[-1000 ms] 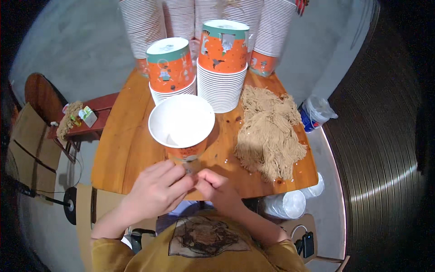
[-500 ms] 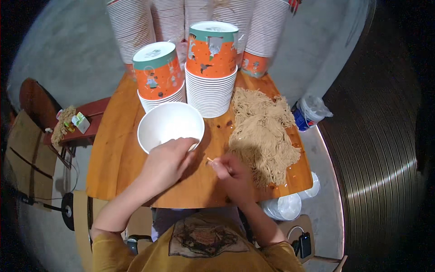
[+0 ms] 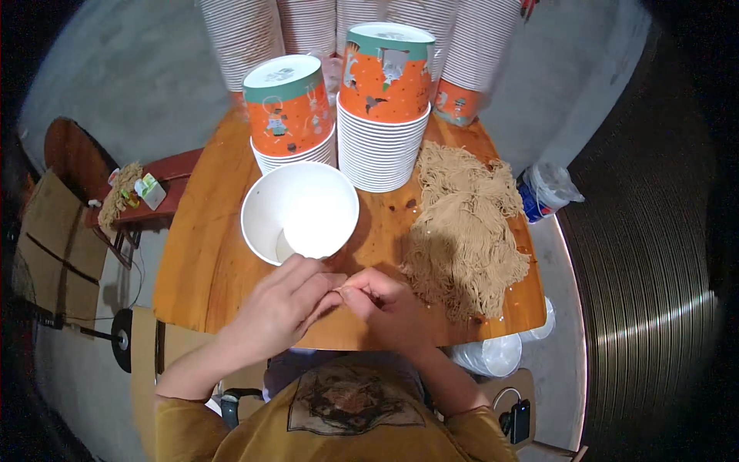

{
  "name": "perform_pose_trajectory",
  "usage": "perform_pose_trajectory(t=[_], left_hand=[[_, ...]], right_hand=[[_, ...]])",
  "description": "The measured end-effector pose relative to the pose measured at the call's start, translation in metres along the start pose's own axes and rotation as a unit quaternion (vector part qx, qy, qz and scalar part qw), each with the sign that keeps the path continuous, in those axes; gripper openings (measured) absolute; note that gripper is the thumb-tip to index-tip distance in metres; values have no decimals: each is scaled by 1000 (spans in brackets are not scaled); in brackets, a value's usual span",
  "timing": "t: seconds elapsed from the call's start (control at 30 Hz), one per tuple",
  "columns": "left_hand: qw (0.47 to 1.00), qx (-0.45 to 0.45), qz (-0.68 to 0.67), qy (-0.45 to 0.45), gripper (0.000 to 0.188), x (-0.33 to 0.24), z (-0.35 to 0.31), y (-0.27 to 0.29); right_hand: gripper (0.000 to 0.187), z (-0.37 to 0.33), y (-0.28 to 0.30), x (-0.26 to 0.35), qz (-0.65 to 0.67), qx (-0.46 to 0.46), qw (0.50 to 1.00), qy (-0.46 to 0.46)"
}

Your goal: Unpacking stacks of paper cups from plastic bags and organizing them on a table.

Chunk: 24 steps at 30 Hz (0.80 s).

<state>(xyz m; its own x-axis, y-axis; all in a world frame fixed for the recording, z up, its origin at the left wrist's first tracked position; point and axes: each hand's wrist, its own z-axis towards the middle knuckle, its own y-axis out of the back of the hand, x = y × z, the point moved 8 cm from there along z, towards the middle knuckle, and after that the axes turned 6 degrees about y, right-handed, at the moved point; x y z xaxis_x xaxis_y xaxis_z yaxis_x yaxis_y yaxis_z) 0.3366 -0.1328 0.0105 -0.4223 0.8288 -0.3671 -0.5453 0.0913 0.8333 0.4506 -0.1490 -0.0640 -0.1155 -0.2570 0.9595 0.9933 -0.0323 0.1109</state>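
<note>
Tub (image 3: 300, 204), upright; before it, my left hand (image 3: 286, 306) and right hand (image 3: 387, 308), fingertips pinched on one scrap (image 3: 338, 289), seemingly unfinished; rightward, strands (image 3: 467, 231), heaped.

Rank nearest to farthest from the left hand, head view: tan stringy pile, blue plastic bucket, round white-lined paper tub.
1. Round white-lined paper tub, beyond the left hand.
2. Tan stringy pile, on the right.
3. Blue plastic bucket, farther right, off the wooden table.
</note>
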Motion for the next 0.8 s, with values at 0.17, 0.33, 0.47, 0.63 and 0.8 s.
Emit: perform_pose_trajectory(t=[0.17, 0.33, 0.47, 0.63, 0.8], left_hand=[[996, 43, 64, -50, 26, 0, 4, -18], [992, 27, 97, -73, 25, -10, 22, -25], [998, 29, 44, -45, 26, -1, 32, -29], [983, 29, -44, 175, 36, 38, 54, -27], [966, 111, -81, 218, 40, 64, 47, -34]], right_hand=[[13, 3, 8, -13, 22, 50, 998, -33], [12, 5, 24, -24, 78, -4, 997, -23], [8, 9, 32, -34, 114, -48, 991, -51], [3, 20, 47, -47, 54, -162, 985, -28], [11, 30, 40, -17, -105, -185, 967, 143]])
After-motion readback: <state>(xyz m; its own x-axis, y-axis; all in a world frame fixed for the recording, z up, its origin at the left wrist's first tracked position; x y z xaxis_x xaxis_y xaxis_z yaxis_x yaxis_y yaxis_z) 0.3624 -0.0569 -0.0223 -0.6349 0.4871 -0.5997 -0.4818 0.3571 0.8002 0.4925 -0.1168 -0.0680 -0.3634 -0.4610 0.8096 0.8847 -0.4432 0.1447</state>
